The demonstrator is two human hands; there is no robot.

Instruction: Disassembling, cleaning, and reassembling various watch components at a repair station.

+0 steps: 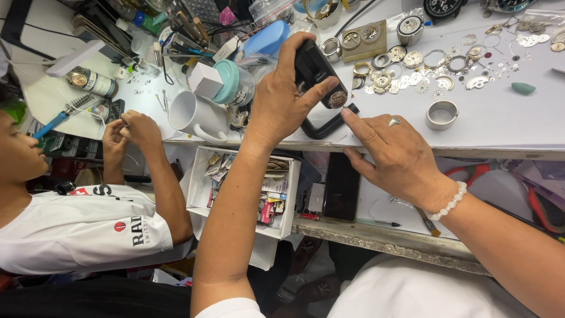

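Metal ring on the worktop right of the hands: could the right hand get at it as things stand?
Probably yes. The right hand rests at the worktop edge, holding nothing, and the metal ring sits just beyond it with bare surface between.

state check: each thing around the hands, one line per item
left hand: gripping the black press tool, thumb beside its round end
right hand: resting on the bench edge, forefinger touching the tool's black handle
white mug: lying on its side
metal ring: flat on the bench, apart from the loose watch parts
white parts box: open, full of small packets
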